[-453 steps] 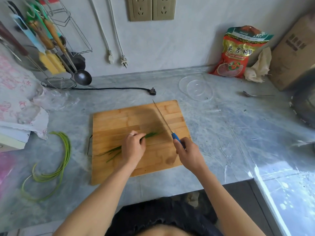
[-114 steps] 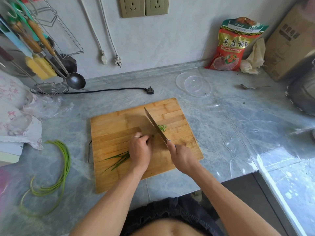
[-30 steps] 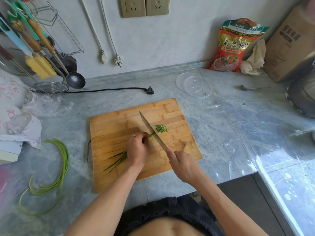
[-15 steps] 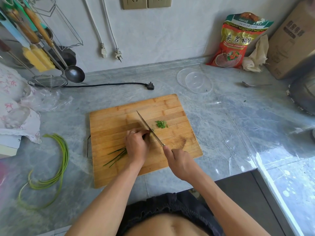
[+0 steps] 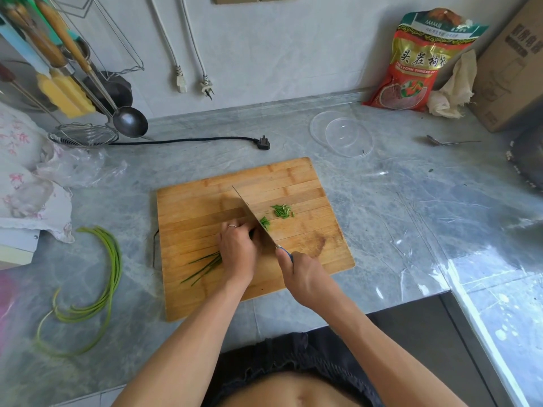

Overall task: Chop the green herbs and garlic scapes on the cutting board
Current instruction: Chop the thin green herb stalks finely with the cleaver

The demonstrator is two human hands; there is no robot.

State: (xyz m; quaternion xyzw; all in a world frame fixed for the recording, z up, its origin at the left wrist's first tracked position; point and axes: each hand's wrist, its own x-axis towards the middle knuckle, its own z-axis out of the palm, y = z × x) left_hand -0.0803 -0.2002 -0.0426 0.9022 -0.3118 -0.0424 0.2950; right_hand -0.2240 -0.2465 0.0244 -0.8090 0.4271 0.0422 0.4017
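While the left hand (image 5: 238, 251) pins the green herbs (image 5: 205, 267) to the cutting board (image 5: 205, 201) with curled fingers, the right hand (image 5: 302, 274) grips the knife (image 5: 252, 214), blade beside the knuckles for guidance. Garlic scapes (image 5: 108, 277) wait on the surface (image 5: 396, 230), left of the board.

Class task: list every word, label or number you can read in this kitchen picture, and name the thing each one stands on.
"LYCIUM CHINESE": red and gold food bag.
Large Chinese characters and a row of letters near the top of the same bag: not surely readable.
Dark print on the cardboard box: blurred, cut off.
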